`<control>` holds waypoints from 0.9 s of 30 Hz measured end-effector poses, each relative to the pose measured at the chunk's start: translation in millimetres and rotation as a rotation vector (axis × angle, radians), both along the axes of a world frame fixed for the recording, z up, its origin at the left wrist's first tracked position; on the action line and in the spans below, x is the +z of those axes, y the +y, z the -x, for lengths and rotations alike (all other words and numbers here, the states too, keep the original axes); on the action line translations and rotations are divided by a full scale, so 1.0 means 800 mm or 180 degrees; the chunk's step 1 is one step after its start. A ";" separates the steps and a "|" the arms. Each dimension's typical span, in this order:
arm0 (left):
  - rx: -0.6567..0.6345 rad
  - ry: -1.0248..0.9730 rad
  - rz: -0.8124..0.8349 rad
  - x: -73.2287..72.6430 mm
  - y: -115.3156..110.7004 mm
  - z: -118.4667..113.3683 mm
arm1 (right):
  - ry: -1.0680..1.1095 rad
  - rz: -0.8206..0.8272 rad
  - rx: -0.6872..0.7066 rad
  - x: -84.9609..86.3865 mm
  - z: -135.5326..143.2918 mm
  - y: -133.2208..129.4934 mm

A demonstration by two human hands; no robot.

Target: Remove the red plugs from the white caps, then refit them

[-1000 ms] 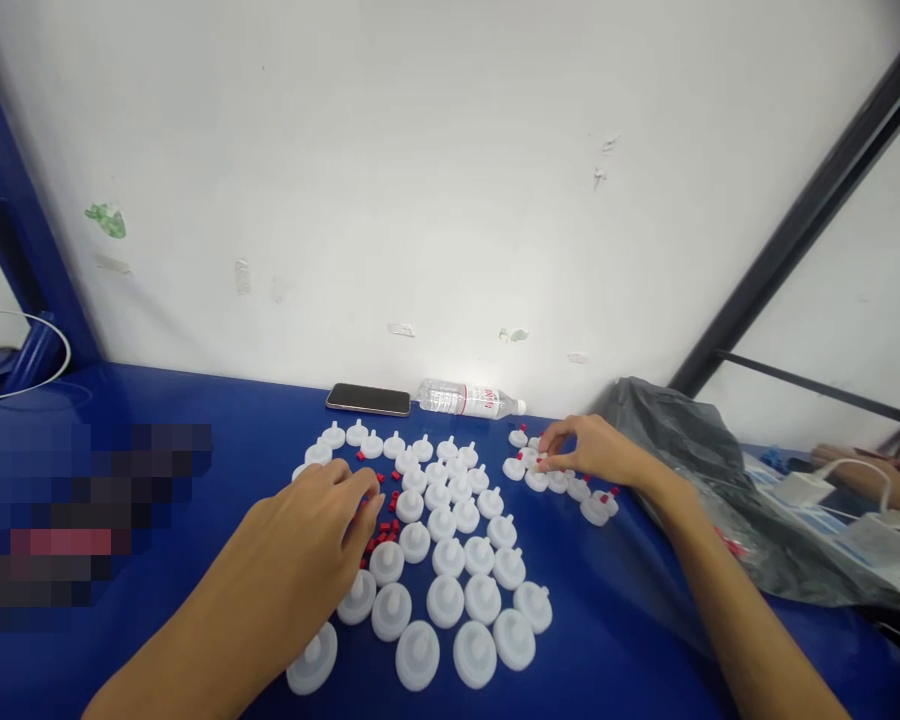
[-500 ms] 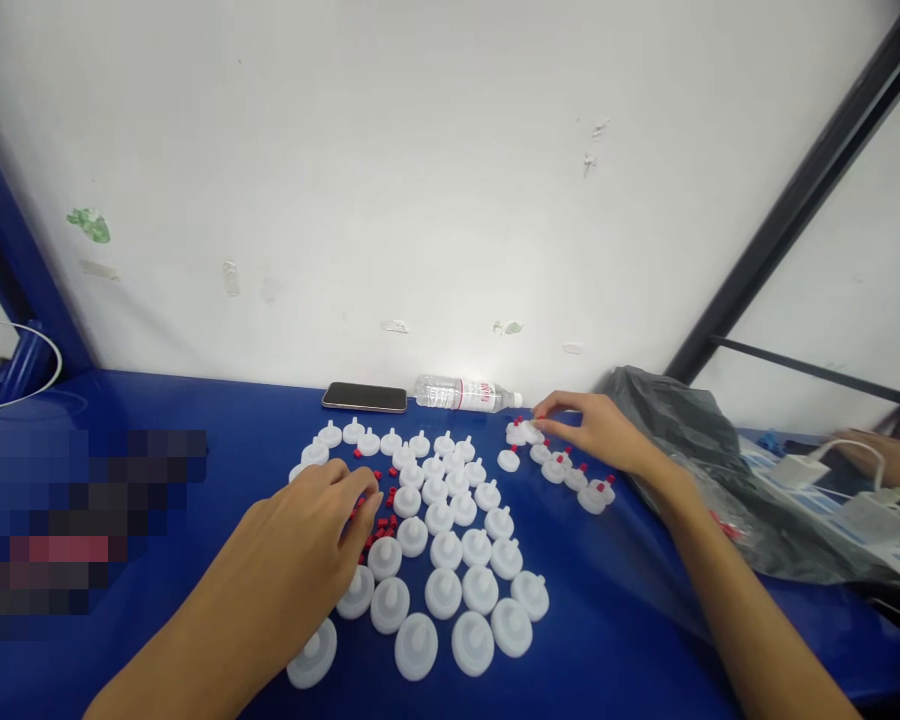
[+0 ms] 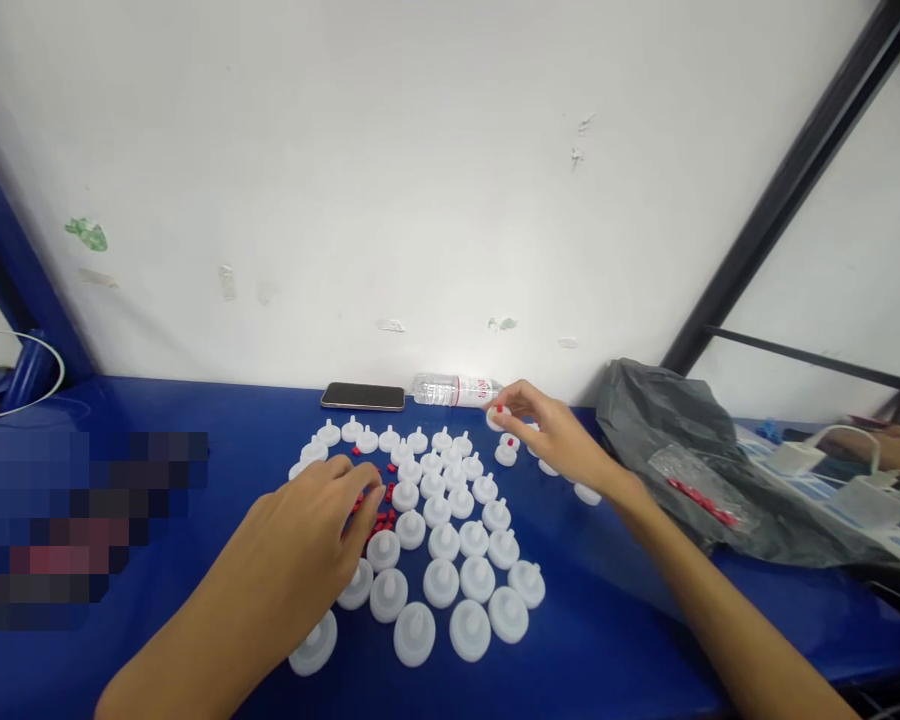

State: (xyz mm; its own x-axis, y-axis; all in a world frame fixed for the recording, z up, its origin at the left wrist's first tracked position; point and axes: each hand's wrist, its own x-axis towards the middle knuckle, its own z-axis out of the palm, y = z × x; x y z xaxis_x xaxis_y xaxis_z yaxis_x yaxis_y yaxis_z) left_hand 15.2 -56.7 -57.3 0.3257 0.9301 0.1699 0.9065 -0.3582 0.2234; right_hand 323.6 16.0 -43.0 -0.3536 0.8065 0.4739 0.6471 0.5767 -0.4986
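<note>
My right hand (image 3: pixel 544 425) is closed, thumb and fingers pinching a white round spouted cap (image 3: pixel 494 420) with a small red tip on it, near the back of the table. Just below, another red-tipped white cap (image 3: pixel 505 455) stands on the table, and more are partly hidden behind the hand. My left hand (image 3: pixel 319 515) rests over a pile of small red caps (image 3: pixel 382 522), fingers curled in toward the thumb; what they hold, if anything, is hidden. Many white spouted caps (image 3: pixel 441 583) without red tips stand in loose rows between my hands.
A phone (image 3: pixel 363 397) and a clear plastic bottle (image 3: pixel 450 389) lie along the wall on the blue table (image 3: pixel 157 410). At right are a grey plastic bag (image 3: pixel 645 420), a clear bag of red pieces (image 3: pixel 701 495) and white chargers (image 3: pixel 874 512). Another person's hand shows at the far right edge.
My right hand has moved left and a little toward the bottle, with the red-tipped cap now in its fingers. My left hand stays over the red caps.
</note>
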 end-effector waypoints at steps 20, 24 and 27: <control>-0.0946 -0.0487 -0.0469 0.010 -0.019 -0.020 | -0.0322 -0.1727 0.1044 -0.027 0.092 -0.068; -0.0831 -0.0612 -0.0822 0.009 -0.024 -0.020 | -0.0149 -0.2250 0.0979 -0.027 0.097 -0.064; -0.0609 -0.0876 -0.0675 0.008 -0.030 -0.026 | -0.0389 -0.2766 0.0776 -0.023 0.104 -0.065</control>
